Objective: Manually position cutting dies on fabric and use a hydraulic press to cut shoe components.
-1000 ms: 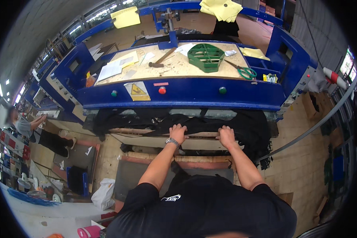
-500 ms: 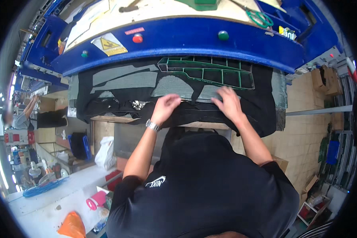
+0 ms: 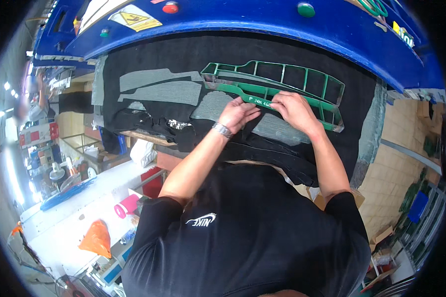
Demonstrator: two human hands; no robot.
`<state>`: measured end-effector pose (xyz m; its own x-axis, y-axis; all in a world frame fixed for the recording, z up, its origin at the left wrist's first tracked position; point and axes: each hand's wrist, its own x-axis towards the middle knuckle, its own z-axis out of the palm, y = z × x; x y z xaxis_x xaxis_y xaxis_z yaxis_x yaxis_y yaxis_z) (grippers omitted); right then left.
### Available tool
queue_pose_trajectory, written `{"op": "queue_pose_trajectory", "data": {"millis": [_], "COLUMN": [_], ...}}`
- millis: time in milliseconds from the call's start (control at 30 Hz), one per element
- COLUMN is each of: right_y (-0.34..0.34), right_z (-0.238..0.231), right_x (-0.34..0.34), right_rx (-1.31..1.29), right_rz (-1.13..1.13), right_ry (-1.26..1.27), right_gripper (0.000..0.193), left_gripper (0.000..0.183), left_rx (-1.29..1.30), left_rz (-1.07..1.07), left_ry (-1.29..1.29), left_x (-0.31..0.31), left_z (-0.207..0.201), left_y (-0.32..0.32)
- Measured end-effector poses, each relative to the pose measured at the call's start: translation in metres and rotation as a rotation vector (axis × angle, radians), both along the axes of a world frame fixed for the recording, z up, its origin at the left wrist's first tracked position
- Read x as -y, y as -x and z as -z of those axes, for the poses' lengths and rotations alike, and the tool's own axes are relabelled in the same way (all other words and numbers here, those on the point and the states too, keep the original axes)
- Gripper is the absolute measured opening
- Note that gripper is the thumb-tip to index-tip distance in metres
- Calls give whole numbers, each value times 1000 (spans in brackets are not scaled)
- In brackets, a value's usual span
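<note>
A long green metal cutting die (image 3: 309, 94) with cross-ribs lies over dark fabric (image 3: 158, 52) at the far middle. Its near wall faces me. My right hand (image 3: 295, 111) is closed on that near wall, fingers bent over the edge. Beside it, my left hand (image 3: 237, 116) has its fingers loosely stretched and apart, the tips at the wall's lower edge. Whether it bears any of the die's weight is hard to see. Grey-green cut shapes show in the fabric: long ones (image 3: 161, 92) to the left, a rounded one (image 3: 210, 106) by my left hand.
A blue machine beam (image 3: 233, 22) with a red button (image 3: 170, 7) and a green button (image 3: 306, 9) spans the far side. Crumpled fabric scraps (image 3: 262, 156) lie along the near edge. To the left are a white table (image 3: 64, 225) and an orange bag (image 3: 96, 238).
Both hands have moved forward to the die's near wall, and my right hand has closed on it. The die sits turned, its right end nearer me. The whole view has shifted.
</note>
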<state>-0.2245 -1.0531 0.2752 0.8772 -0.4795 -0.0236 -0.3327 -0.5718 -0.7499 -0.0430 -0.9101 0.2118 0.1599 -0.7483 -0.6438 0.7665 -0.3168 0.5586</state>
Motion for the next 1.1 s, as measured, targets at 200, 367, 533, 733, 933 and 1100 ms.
{"op": "queue_pose_trajectory", "data": {"millis": [200, 367, 533, 733, 933, 1100], "right_y": [-3, -1, 2, -13, -28, -38], "right_z": [-5, -4, 13, -3, -20, -27], "right_x": [0, -8, -31, -22, -20, -53], "right_rx": [-26, -36, -23, -49, -261, -446], "right_rz": [-4, 9, -9, 64, 214, 315], "right_ry": [-46, -1, 211, 82, 135, 229], "right_gripper": [15, 16, 14, 13, 13, 13], "left_gripper": [17, 4, 6, 30, 26, 26], "left_rx": [-57, -34, 159, 243, 259, 130], "left_rz": [-117, -262, -152, 361, 747, 623], "left_ry": [50, 128, 341, 106, 228, 471], "left_x": [-32, -128, -203, -188, -243, -271], "left_z": [-3, -62, -62, -58, -77, -100], "left_y": [5, -47, -111, -120, -236, -315]}}
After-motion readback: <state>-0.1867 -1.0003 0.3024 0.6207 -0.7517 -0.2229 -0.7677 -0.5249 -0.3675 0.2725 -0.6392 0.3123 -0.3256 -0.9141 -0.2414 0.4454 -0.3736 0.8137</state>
